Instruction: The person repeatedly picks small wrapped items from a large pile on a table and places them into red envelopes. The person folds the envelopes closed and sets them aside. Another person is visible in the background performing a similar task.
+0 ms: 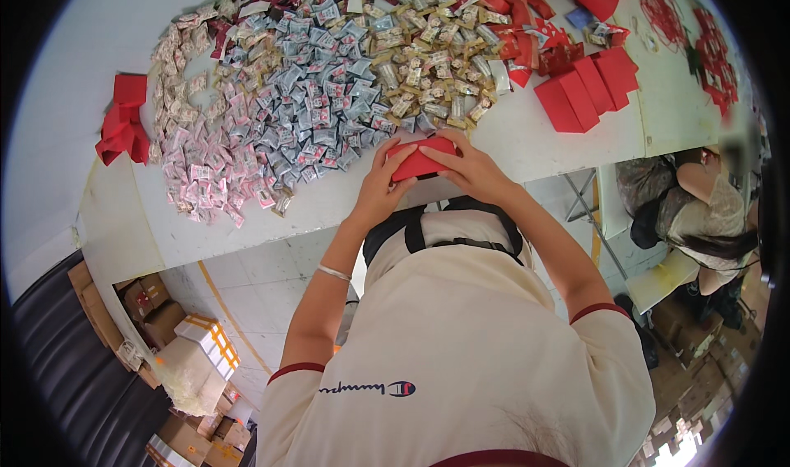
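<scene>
A small red box (421,159) is held level at the table's near edge, in front of my body. My left hand (382,184) grips its left end, with the thumb underneath and the fingers at the far side. My right hand (475,169) closes on its right end, the thumb lying across the top. Whether the box has anything inside cannot be seen. Just beyond my hands spread heaps of small wrapped packets: grey-blue ones (317,97), gold-and-clear ones (436,55) and pink-and-white ones (218,167).
Red boxes (580,92) stand in a row at the right, with red packets (527,43) behind them. Another folded red box (125,125) sits far left. Red cords (712,64) lie far right. Another person (699,204) sits beyond the table's right side. Cartons (152,306) are stacked below left.
</scene>
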`<state>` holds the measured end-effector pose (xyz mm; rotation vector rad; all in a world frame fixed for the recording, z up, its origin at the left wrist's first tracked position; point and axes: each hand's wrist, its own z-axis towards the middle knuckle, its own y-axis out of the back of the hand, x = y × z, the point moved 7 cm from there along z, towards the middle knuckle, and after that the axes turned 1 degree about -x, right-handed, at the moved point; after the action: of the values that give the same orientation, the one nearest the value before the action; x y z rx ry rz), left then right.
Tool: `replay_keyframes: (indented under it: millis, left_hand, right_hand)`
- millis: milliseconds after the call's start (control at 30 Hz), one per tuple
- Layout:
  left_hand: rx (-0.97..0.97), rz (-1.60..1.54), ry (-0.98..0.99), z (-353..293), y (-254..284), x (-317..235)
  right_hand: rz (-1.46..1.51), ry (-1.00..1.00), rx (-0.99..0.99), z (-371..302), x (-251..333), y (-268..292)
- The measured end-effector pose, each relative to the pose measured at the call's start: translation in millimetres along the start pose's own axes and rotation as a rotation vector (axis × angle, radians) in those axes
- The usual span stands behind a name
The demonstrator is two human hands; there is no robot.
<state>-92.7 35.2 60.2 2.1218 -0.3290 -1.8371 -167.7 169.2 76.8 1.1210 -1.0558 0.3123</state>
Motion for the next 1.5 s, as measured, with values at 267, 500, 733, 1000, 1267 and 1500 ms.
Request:
replay_keyframes:
  millis: [267, 500, 733, 1000, 1267, 1500]
  left_hand:
    - [-0.025, 0.182, -0.065, -2, 5, -9]
    - [-0.027, 0.458, -0.124, 0, 4, -4]
    - [-0.068, 0.502, -0.252, -3, 2, -6]
    - [-0.038, 0.826, -0.480, -6, -3, -21]
    - [-0.105, 0.759, -0.557, 2, -1, -6]
    - [-0.105, 0.514, -0.496, 5, -4, -14]
  right_hand:
    - [-0.029, -0.016, 0.037, 2, 2, 3]
    - [-0.227, -0.005, 0.012, 1, 5, 0]
    - [-0.182, 0.120, 0.028, -3, -4, -10]
    - [-0.375, 0.188, 0.153, -2, -2, -9]
    - [-0.410, 0.156, 0.091, 1, -4, -13]
    - [-0.327, 0.155, 0.014, -7, 3, -1]
